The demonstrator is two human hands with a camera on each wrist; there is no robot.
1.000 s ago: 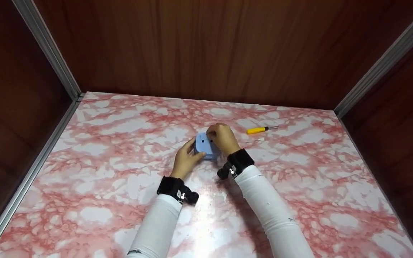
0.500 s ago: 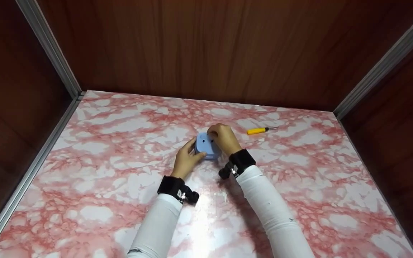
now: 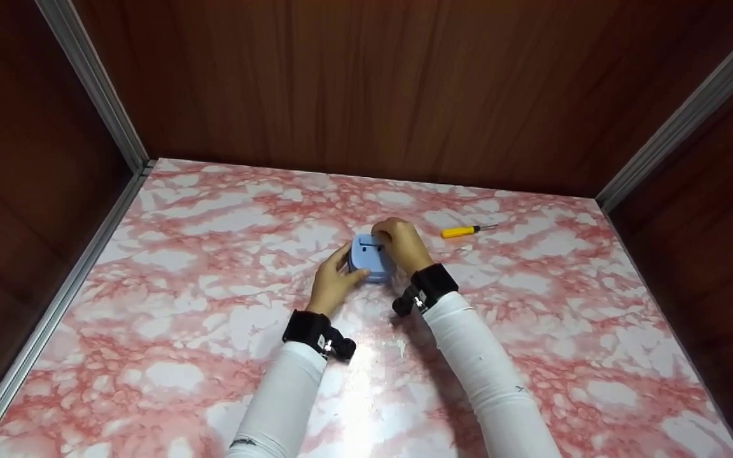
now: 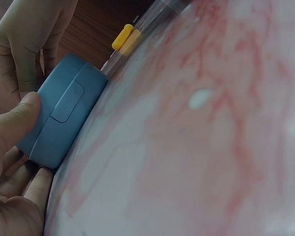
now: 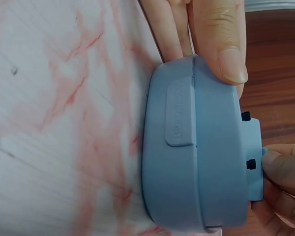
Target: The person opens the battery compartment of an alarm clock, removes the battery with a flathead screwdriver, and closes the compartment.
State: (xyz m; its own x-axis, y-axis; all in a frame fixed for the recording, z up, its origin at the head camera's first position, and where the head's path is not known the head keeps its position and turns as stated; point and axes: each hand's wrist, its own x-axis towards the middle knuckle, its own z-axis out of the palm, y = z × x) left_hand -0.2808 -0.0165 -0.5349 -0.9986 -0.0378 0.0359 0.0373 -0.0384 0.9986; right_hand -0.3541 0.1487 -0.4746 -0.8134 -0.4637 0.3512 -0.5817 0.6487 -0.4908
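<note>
A blue rounded box (image 3: 370, 262) lies on the table between both hands. My left hand (image 3: 333, 281) grips its left side, thumb on the near top edge and fingers around the side, as the left wrist view shows on the box (image 4: 64, 115). My right hand (image 3: 404, 245) is at the far right of the top. In the right wrist view, its thumb and fingers pinch a thin light-blue flap (image 5: 256, 184) standing up from the top, near two small black pegs (image 5: 251, 164). From the head view, a dark slit shows at the flap; the right fingertips are hidden.
A screwdriver (image 3: 459, 232) with a yellow handle lies to the right of the right hand, its tip pointing right. The table (image 3: 182, 299) has a red and white marbled top. Brown wood-grain panels (image 3: 366, 89) with metal frame strips stand around the back and sides.
My right hand has drawn slightly back and right from the box top, and a dark slit now shows at the flap. The left hand keeps its grip.
</note>
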